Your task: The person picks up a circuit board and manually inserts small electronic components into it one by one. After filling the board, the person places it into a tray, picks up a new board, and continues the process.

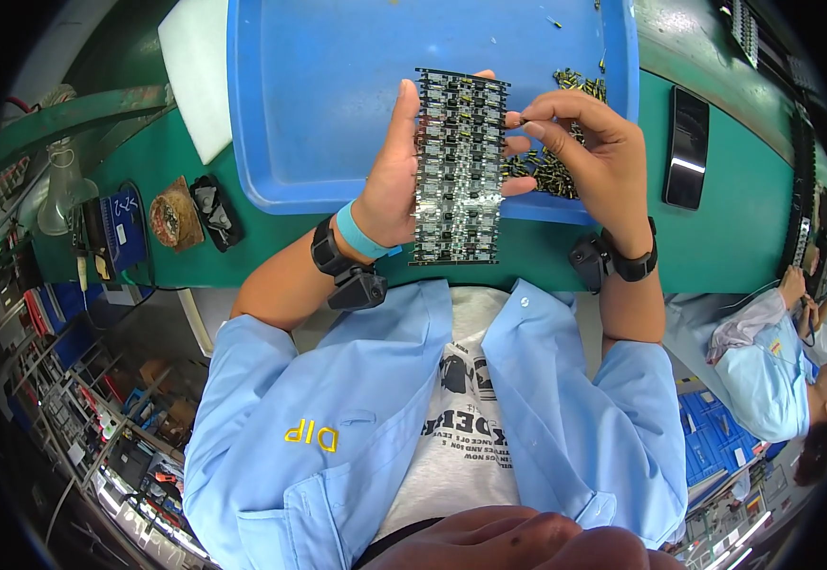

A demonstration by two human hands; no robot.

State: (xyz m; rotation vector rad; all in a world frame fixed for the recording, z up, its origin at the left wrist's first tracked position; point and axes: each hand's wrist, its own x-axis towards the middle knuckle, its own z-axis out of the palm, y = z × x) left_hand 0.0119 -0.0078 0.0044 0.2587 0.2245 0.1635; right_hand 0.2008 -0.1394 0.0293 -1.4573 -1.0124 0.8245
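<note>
My left hand [393,180] supports a long printed circuit board panel [459,171] from beneath, its thumb along the left edge and fingertips showing past the right edge. Rows of small parts cover the panel, with a few yellowish ones near its far end. Beside the panel's right edge, my right hand [589,147] has thumb and forefinger pinched on a tiny dark electronic component, mostly hidden by the fingertips. A pile of small black and yellow electronic components [548,173] lies under and beside that hand, in a blue plastic tray [338,142].
A black phone [687,147] lies on the green work surface [727,228] right of the tray. To the left are a white foam sheet [197,76], a roll of tape [176,214] and a crumpled black packet [216,211]. Another person [765,366] works at the far right.
</note>
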